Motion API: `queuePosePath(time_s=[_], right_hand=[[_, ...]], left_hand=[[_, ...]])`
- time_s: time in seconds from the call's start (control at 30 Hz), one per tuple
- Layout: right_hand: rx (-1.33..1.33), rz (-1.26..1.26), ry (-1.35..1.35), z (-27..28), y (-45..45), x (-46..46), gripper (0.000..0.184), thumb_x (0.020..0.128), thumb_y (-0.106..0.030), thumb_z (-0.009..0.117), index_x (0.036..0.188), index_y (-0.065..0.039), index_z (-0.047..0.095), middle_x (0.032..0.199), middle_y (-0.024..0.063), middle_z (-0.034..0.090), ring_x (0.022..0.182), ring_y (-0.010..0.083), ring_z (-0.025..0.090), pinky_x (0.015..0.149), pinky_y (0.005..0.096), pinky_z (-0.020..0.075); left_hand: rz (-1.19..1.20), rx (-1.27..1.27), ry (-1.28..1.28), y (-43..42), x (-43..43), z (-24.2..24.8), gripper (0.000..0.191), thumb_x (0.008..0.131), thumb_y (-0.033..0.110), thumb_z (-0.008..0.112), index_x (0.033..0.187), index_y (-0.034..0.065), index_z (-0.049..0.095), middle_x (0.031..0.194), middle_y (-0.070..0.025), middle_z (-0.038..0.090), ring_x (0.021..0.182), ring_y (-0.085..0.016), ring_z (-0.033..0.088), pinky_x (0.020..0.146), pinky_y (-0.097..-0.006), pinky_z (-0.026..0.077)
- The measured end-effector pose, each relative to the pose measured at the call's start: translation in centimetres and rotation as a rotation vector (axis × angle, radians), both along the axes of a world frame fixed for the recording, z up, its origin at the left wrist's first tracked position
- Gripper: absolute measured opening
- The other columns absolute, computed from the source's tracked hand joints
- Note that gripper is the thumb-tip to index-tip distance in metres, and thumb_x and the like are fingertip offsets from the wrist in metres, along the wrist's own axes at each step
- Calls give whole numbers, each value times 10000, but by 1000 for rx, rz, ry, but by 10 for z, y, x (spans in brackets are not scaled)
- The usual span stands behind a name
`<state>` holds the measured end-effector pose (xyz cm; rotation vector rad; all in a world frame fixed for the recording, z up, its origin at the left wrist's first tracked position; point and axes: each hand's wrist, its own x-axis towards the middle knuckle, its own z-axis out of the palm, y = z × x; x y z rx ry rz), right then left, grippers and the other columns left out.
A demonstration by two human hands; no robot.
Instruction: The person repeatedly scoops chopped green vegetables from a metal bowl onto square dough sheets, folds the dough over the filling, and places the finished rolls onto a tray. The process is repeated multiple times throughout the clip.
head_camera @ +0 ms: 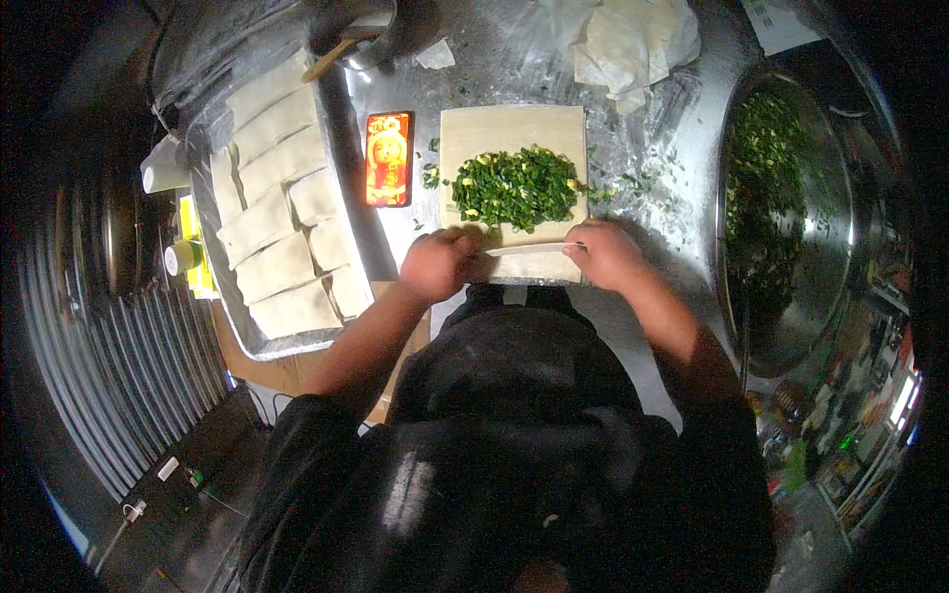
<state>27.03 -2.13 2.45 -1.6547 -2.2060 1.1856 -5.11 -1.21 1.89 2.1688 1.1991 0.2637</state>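
Note:
A rectangular dough sheet [511, 126] lies flat in front of me, possibly on top of others. Chopped green filling with small yellow bits [517, 187] is heaped across its middle. My left hand [442, 259] is closed around the left end of the sheet's near edge. At the right end of that edge, my right hand [602, 253] pinches the dough between thumb and fingers. Between the hands the near edge is lifted a little, just below the filling, and a further part of dough shows beneath it at the table's edge.
On the left stands a metal tray [354, 259] with several filled, folded dough pieces [285, 215]. A lit phone [389, 159] lies beside it. A large metal bowl [830, 222] with green filling is on the right. Crumpled dough or cloth [637, 44] sits at the back.

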Motion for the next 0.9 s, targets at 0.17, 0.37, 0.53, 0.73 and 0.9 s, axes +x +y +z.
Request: queuePosePath(time_s=[0.17,0.37,0.53,0.73,0.9], right_hand=[[43,-218,174,3,59,6,199,935,-211,721,993,-21,709,914,173,719,824,300,698,760,417,540],[58,-338,43,-2,97,-3,227,934,-225,727,1034,-23,701,935,185,730,829,302,710,768,418,548],[53,-322,173,3,68,3,220,945,-214,715,1067,-32,700,947,180,735,838,299,715,749,406,550],[186,-369,110,-9,90,0,220,948,-219,704,1065,-32,700,942,184,728,836,345,715,742,419,551],[133,-298,-143,-13,104,-6,285,936,-246,691,1149,-57,691,1100,193,699,994,382,672,891,474,525]], left_hand=[[278,27,-113,44,-1,1,176,900,223,693,1020,94,686,962,-176,698,898,-412,682,782,-485,564],[309,93,13,96,14,-12,190,894,170,698,1051,64,677,987,-184,677,919,-407,668,803,-461,552],[369,127,-96,72,12,-15,200,865,168,713,1054,105,698,924,-150,688,878,-384,675,768,-481,556],[381,175,27,91,14,-15,260,864,209,721,1103,111,694,990,-144,685,928,-383,659,804,-481,545],[71,323,-23,87,38,-9,819,829,564,723,1444,71,500,1460,-200,518,1376,-405,479,1168,-572,348]])
